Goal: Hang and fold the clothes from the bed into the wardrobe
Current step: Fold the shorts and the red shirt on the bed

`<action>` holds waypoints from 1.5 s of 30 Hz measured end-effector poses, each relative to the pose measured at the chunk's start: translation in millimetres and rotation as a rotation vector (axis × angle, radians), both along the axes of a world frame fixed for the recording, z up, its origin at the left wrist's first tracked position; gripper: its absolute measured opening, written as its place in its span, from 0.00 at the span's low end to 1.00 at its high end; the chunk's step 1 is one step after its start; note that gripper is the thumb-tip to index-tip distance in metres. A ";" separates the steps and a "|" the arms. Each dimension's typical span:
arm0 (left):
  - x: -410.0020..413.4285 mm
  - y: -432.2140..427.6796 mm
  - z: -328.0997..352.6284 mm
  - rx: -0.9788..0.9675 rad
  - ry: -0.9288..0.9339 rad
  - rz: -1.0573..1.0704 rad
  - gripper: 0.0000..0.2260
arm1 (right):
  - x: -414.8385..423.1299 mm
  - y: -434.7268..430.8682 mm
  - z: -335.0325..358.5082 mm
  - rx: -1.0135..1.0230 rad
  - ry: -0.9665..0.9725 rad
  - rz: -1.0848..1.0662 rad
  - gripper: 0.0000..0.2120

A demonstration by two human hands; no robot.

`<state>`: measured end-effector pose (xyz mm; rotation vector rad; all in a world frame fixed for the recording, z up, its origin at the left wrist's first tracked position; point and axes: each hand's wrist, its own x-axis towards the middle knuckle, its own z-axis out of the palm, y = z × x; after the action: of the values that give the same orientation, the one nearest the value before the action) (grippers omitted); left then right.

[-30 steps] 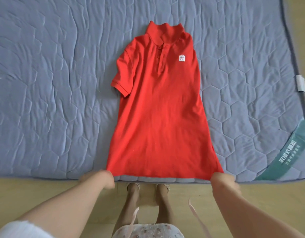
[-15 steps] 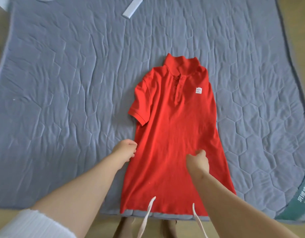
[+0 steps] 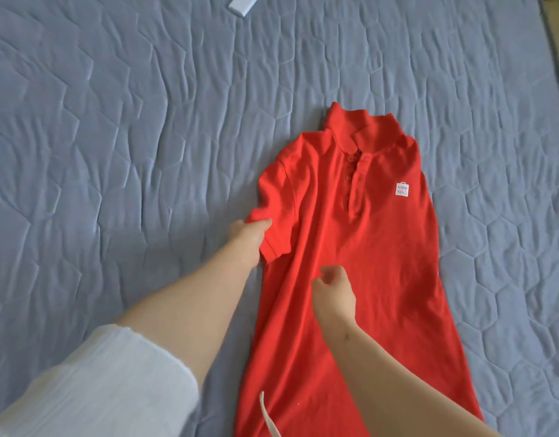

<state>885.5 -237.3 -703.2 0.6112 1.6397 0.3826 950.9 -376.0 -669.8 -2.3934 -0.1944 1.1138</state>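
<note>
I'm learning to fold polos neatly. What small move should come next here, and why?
Probably fold the sleeve inward onto the chest. The left hand grips its edge, it sticks out sideways from the red polo shirt, and no sleeve shows on the opposite side. The right hand, curled at the shirt's middle, could steady the cloth.

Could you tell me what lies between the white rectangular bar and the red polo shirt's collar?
Only bare grey-blue quilted bed cover lies there, right up to the red polo shirt, in the head view.

Left arm reaches forward, left hand [image 3: 245, 236] pinching the sleeve [image 3: 278, 200]; right hand [image 3: 333, 290] curled, gripping nothing.
</note>
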 end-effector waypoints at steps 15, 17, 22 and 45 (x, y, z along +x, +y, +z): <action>-64.1 84.2 39.6 0.113 -0.173 0.131 0.27 | -10.5 34.0 -1.6 0.018 0.238 -0.102 0.06; -63.0 83.8 33.6 0.168 0.023 0.054 0.33 | -9.1 30.0 -6.8 -0.002 0.240 -0.116 0.06; -58.7 86.9 26.2 -0.108 0.005 0.078 0.09 | -1.3 18.8 -23.6 -0.035 0.242 -0.132 0.05; -6.2 50.1 -10.2 0.559 0.874 -0.583 0.30 | 97.6 -1.6 -49.2 -0.139 -0.203 -0.067 0.12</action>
<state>879.3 -187.2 -713.5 1.8175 2.0476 0.1261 1048.5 -377.6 -719.1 -2.6169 -0.1071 0.8794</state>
